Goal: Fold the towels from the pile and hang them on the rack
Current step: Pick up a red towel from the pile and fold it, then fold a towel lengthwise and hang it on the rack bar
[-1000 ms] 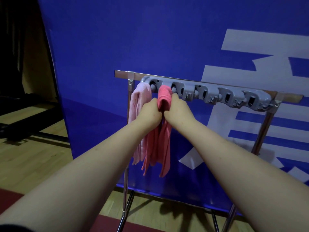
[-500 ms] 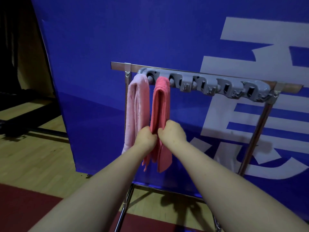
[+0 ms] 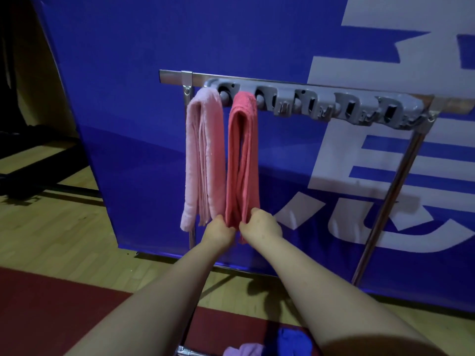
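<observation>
A metal rack [image 3: 390, 191] carries a grey bar of hooks [image 3: 316, 104]. Over its left end hangs a folded pale pink towel [image 3: 203, 160]. Right beside it hangs a folded coral towel [image 3: 243, 160]. My left hand [image 3: 218, 232] and my right hand [image 3: 261, 226] both pinch the coral towel's lower end, one on each side. At the bottom edge lie a blue towel [image 3: 293, 341] and a lilac towel [image 3: 244, 350] from the pile, partly cut off.
A large blue banner with white lettering [image 3: 257, 42] stands right behind the rack. Wooden floor [image 3: 51, 227] lies to the left, with a dark red mat [image 3: 51, 312] near me. The hooks to the right of the coral towel are bare.
Both hands slid down the coral towel from the hook to its lower end, smoothing it straight. The view tilted down, bringing the pile into sight.
</observation>
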`<control>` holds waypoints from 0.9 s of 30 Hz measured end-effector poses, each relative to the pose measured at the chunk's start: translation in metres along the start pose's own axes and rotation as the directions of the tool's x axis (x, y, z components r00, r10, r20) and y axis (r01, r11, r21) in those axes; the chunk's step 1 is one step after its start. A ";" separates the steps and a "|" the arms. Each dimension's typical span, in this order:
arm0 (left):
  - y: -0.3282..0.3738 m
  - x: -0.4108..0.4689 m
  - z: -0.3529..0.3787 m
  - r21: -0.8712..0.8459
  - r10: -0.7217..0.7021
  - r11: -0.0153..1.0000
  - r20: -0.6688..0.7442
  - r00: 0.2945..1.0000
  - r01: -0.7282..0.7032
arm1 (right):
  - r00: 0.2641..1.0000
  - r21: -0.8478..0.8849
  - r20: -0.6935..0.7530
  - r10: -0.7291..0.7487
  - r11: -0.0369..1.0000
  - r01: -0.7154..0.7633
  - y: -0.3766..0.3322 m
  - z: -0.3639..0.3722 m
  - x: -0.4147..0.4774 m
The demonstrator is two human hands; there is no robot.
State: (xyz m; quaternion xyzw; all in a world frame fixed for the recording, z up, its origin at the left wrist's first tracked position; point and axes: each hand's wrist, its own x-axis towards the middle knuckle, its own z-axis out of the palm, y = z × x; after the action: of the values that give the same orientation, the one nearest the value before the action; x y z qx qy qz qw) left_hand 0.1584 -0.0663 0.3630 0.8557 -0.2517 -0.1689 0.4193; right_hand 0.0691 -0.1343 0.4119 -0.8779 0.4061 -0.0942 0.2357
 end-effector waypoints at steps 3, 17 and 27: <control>-0.017 0.000 0.017 0.016 0.005 1.000 0.023 1.000 -0.006 | 0.999 -0.010 0.044 0.022 1.000 -0.022 0.011 0.012 -0.001; -0.111 -0.032 0.132 0.118 -0.142 0.987 0.271 0.952 0.113 | 0.938 -0.094 0.296 0.180 0.983 -0.159 0.125 0.122 -0.027; -0.208 -0.075 0.223 0.424 -0.360 0.894 0.482 0.799 0.147 | 0.722 -0.188 0.605 0.336 0.941 -0.281 0.232 0.232 -0.072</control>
State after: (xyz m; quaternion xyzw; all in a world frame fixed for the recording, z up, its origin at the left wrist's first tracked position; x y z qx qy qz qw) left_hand 0.0455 -0.0556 0.0696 0.8597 -0.2691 -0.4124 0.1358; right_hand -0.0507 -0.1313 0.0981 -0.7874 0.4477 0.2618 0.3333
